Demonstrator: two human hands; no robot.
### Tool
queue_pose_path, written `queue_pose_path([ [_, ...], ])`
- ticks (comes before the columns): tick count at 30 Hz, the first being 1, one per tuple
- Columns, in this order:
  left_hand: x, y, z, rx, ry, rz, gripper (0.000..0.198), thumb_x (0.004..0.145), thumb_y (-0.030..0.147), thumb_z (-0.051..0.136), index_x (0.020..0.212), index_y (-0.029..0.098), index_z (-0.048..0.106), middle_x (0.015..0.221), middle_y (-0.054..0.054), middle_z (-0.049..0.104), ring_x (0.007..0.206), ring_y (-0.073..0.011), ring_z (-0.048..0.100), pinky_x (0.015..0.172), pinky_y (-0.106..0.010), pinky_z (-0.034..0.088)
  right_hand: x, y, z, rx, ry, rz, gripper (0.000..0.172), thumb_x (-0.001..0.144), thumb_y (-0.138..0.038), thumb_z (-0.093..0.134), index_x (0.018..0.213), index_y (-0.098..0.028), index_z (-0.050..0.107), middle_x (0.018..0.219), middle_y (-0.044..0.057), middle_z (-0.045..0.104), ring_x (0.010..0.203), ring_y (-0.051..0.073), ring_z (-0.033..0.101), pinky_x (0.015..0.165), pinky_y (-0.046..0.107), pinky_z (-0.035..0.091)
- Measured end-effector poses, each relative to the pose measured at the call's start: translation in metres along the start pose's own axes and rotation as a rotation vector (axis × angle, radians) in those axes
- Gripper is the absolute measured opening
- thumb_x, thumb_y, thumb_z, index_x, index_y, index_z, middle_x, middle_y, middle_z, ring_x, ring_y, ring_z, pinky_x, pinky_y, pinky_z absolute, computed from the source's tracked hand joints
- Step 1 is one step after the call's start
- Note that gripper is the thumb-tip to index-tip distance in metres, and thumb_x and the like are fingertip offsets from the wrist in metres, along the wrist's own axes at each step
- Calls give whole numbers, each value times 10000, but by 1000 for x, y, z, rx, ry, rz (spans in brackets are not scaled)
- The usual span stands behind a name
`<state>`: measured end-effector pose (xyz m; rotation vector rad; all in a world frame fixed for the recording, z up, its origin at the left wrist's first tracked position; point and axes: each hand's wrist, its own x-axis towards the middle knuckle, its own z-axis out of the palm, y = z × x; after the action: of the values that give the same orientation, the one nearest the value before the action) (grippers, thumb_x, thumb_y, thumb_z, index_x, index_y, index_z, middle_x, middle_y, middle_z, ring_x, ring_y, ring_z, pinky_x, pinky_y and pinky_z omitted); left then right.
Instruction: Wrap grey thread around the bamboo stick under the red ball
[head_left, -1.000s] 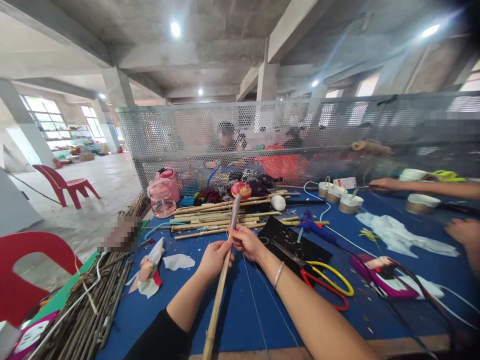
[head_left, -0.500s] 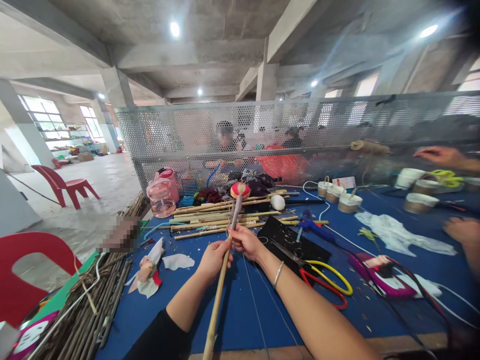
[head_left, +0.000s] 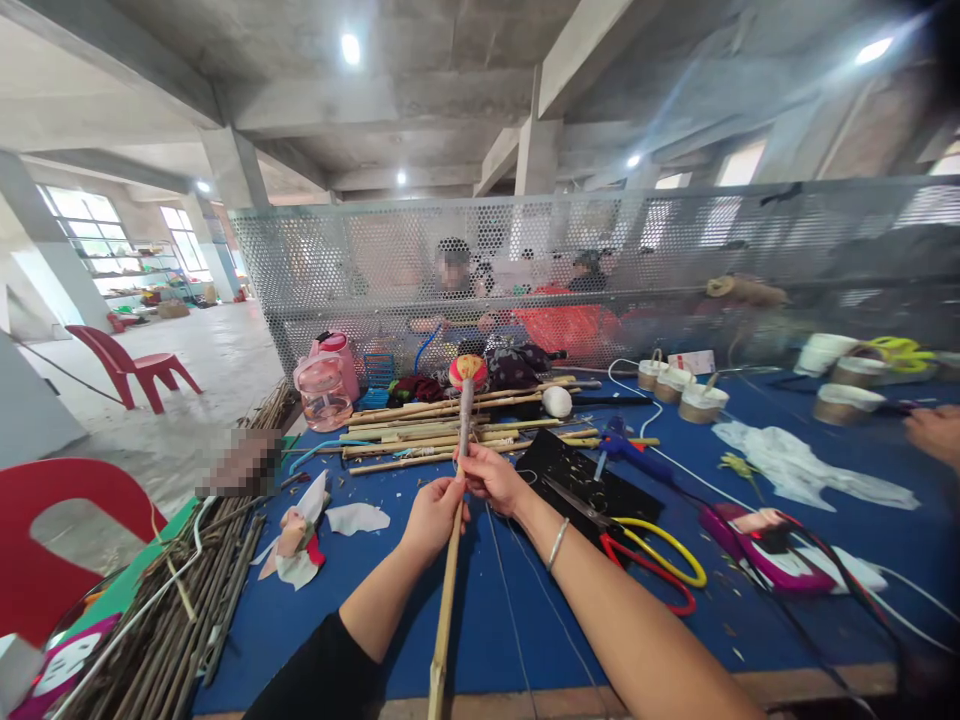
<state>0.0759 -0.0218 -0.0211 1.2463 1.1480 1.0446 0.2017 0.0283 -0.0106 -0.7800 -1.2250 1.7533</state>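
A long bamboo stick (head_left: 445,610) slants away from me over the blue table. My left hand (head_left: 433,518) is closed round its middle. Just above, my right hand (head_left: 491,480) pinches the stick at the lower end of its grey-wrapped section (head_left: 466,412); the fingertips partly hide what they press there. A thin thread (head_left: 504,580) trails from near the right hand toward the table's front edge. In line with the stick's far tip appears a red and yellow round piece (head_left: 469,371); whether it is fixed to the stick I cannot tell.
Beyond my hands lie several bamboo sticks (head_left: 405,437) and a white ball (head_left: 556,402). Scissors (head_left: 660,555), a black cloth (head_left: 551,450) and a glue gun (head_left: 630,455) are to the right. Cloth scraps (head_left: 296,540) lie left, beside bundled twigs (head_left: 180,600). A co-worker's hand (head_left: 934,432) shows far right.
The stick has tilted closer to upright in view, its far tip shifting slightly left and its near end right. Both hands keep their hold. The co-worker's raised hand at right has left its place.
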Motion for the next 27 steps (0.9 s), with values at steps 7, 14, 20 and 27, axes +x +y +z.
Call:
queue_pose_path([
  [7, 2, 4, -11, 290, 127, 34, 340, 686, 481, 611, 616, 164, 511, 486, 33, 519, 365, -67, 427, 385, -194, 292, 3, 8, -2, -12, 77, -23, 366, 651, -403, 699, 819, -171, 472, 487, -104, 349, 365, 19, 174, 351, 181, 56],
  [14, -2, 9, -5, -68, -65, -19, 461, 720, 609, 506, 785, 154, 540, 508, 28, 532, 351, -73, 433, 375, -193, 298, -2, 1, 0, 99, -54, -8, 332, 665, -369, 704, 804, -166, 481, 482, -106, 306, 374, 16, 138, 368, 183, 26],
  [20, 1, 4, -12, 244, 143, 112, 381, 657, 515, 637, 688, 148, 542, 489, 49, 478, 403, -56, 382, 411, -187, 253, -1, 5, -6, -58, 64, -16, 369, 656, -429, 698, 749, -177, 446, 447, -114, 287, 361, 21, 136, 359, 192, 28],
  [27, 3, 0, -9, 186, 114, 128, 347, 721, 493, 580, 648, 165, 497, 467, 49, 471, 403, -64, 391, 423, -191, 289, 2, -2, -6, -52, 75, -56, 398, 661, -489, 680, 701, -178, 435, 442, -119, 269, 354, 18, 123, 357, 195, 39],
])
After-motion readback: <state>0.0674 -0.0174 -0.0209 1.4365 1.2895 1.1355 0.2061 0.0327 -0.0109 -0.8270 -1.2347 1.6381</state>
